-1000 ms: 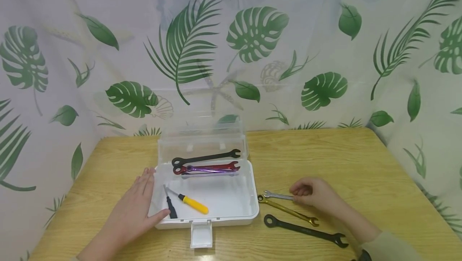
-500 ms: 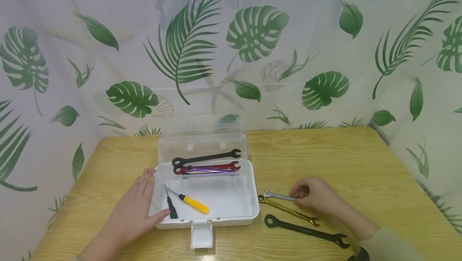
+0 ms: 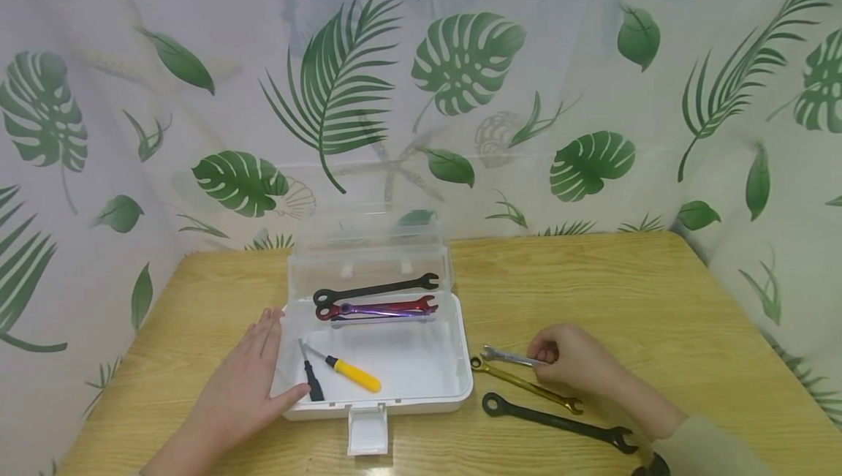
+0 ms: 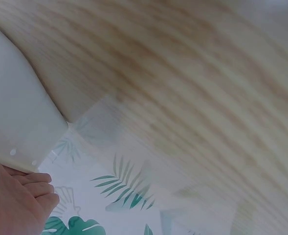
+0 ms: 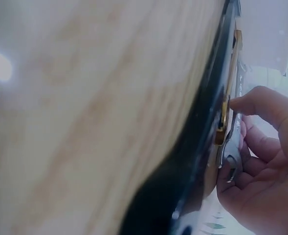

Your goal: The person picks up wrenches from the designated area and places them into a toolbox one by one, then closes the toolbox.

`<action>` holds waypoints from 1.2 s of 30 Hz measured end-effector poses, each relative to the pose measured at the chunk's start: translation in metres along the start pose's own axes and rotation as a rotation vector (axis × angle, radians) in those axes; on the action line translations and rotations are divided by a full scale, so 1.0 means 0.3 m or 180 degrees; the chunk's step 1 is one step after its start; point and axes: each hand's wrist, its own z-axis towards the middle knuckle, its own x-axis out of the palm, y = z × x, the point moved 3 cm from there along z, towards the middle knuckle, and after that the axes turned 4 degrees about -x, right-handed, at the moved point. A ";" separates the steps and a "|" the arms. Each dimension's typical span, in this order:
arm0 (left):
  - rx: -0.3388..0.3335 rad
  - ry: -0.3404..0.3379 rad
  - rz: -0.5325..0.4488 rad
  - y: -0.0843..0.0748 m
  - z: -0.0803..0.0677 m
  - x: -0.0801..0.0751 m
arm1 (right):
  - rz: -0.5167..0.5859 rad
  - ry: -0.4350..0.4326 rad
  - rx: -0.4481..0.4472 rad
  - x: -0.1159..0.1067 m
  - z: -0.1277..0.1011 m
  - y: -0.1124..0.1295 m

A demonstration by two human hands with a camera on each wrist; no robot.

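Note:
My right hand (image 3: 574, 360) pinches a silver combination wrench (image 3: 509, 357) by its right end, just right of the toolbox. In the right wrist view, thumb and fingers of that hand (image 5: 263, 156) are around the wrench's end. A gold wrench (image 3: 526, 382) lies right in front of it, and a larger black wrench (image 3: 559, 417) is nearer the table's front. My left hand (image 3: 240, 381) rests with straight fingers along the left side of the white toolbox (image 3: 421, 404), its thumb over the front left corner. The left wrist view shows those fingers (image 4: 38, 188) at the box's edge.
The clear lid (image 3: 368, 238) stands open at the back. A tray inside bears a black wrench (image 3: 375, 289), a red wrench (image 3: 421, 303) and a purple wrench (image 3: 378, 309). A yellow-handled screwdriver (image 3: 355, 374) and a black screwdriver (image 3: 312, 377) lie on the box floor. A latch (image 3: 367, 432) hangs in front.
The silver wrench has turned slightly in my right hand's fingers, its free jaw end tipping. My left hand and the toolbox stay in place.

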 end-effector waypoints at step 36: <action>0.0044 -0.0026 -0.0003 -0.004 -0.005 -0.004 | 0.0420 -0.0433 0.0136 -0.150 0.139 0.223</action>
